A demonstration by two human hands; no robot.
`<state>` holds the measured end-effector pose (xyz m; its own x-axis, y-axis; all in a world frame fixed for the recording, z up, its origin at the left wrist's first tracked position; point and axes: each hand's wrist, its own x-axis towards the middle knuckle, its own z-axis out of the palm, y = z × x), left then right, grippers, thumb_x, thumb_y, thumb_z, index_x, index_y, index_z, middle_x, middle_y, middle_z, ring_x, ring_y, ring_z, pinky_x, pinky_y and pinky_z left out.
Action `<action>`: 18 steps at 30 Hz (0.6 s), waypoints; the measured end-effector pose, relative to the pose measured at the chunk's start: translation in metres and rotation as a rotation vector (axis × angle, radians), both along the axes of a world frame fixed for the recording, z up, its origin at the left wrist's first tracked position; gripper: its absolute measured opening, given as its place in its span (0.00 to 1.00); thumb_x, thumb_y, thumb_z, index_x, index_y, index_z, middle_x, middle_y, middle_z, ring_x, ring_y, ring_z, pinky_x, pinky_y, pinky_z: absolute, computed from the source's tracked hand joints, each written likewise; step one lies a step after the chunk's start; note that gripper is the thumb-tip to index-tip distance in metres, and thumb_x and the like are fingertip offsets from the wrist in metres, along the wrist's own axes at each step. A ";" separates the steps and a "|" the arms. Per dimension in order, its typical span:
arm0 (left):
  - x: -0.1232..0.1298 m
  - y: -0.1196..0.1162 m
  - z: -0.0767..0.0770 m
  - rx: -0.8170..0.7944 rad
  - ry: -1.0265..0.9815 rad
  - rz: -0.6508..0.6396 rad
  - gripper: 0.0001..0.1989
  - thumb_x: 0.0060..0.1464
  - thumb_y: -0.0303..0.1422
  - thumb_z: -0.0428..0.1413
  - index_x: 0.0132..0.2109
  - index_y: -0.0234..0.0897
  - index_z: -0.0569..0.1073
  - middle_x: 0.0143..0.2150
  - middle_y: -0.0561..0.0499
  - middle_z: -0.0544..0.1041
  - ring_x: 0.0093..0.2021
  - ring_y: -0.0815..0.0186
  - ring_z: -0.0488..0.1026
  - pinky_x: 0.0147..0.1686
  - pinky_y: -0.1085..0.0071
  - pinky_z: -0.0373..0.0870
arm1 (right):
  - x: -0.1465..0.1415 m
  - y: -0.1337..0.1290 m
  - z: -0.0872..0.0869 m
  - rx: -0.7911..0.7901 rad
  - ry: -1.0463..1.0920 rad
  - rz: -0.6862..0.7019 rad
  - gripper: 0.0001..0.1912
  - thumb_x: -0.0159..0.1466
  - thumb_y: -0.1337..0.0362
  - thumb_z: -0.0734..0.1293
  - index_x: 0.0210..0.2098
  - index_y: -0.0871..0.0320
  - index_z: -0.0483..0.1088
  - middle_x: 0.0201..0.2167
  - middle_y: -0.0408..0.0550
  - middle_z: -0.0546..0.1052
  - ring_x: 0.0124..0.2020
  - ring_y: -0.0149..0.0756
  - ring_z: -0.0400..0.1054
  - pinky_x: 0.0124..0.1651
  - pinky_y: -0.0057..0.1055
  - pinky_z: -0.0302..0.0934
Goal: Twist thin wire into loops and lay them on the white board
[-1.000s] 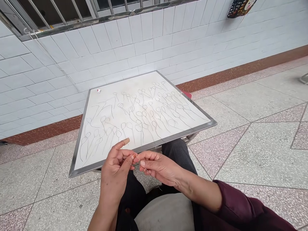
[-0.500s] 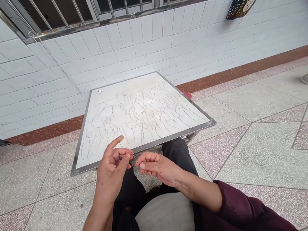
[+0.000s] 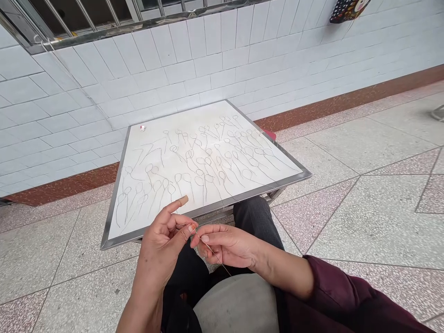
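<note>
A thin wire (image 3: 218,260) runs between my two hands over my lap, its free end trailing down past my right palm. My left hand (image 3: 169,238) pinches it between thumb and forefinger, where something orange shows at the tips; another finger, with a tan wrap at its end, sticks out. Close beside, my right hand (image 3: 225,243) has its thumb and forefinger closed on the same wire. In front of me, several looped wires with long tails (image 3: 222,175) lie spread across the white table (image 3: 194,113).
A small white and red object (image 3: 143,128) sits at the table's far left corner. The table has a grey metal edge and stands by a white tiled wall (image 3: 156,78). Something pink (image 3: 269,134) shows behind its right side. A patterned bag (image 3: 347,10) hangs on the wall.
Both hands are closer together now, the left having shifted slightly right. More of the wire shows, hanging below my right fingers. The view has tilted slightly.
</note>
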<state>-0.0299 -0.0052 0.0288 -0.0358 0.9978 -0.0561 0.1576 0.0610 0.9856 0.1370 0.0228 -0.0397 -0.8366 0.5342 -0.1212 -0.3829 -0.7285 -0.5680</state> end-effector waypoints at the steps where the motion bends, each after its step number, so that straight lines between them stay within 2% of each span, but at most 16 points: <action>1: 0.000 0.000 0.000 -0.003 -0.012 -0.009 0.27 0.54 0.36 0.63 0.60 0.42 0.69 0.32 0.53 0.79 0.35 0.65 0.74 0.38 0.69 0.70 | -0.001 0.000 -0.001 0.005 0.015 0.001 0.12 0.58 0.59 0.76 0.36 0.62 0.78 0.22 0.41 0.69 0.24 0.23 0.59 0.27 0.23 0.45; 9: 0.003 0.002 0.000 -0.004 -0.052 0.064 0.27 0.53 0.35 0.65 0.60 0.42 0.70 0.32 0.55 0.80 0.36 0.67 0.75 0.43 0.70 0.70 | -0.005 -0.002 -0.008 0.106 -0.016 -0.086 0.11 0.59 0.59 0.75 0.38 0.59 0.78 0.23 0.41 0.72 0.26 0.24 0.62 0.27 0.23 0.45; 15: 0.001 0.003 0.002 0.051 -0.034 0.170 0.28 0.50 0.34 0.66 0.58 0.41 0.72 0.31 0.55 0.80 0.32 0.69 0.73 0.31 0.75 0.68 | -0.001 -0.003 -0.012 0.155 -0.034 -0.038 0.11 0.61 0.58 0.74 0.37 0.60 0.77 0.26 0.43 0.74 0.27 0.24 0.63 0.27 0.22 0.47; 18: 0.001 0.004 0.001 0.077 -0.029 0.226 0.26 0.50 0.33 0.66 0.57 0.40 0.73 0.30 0.55 0.79 0.33 0.68 0.73 0.32 0.74 0.68 | -0.003 -0.007 -0.013 0.213 -0.103 -0.094 0.12 0.61 0.57 0.74 0.35 0.60 0.76 0.26 0.43 0.75 0.25 0.23 0.62 0.27 0.22 0.48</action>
<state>-0.0291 -0.0016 0.0293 -0.2582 0.9660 0.0161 0.1205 0.0157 0.9926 0.1341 0.0163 -0.0531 -0.7712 0.6316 -0.0795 -0.3753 -0.5519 -0.7447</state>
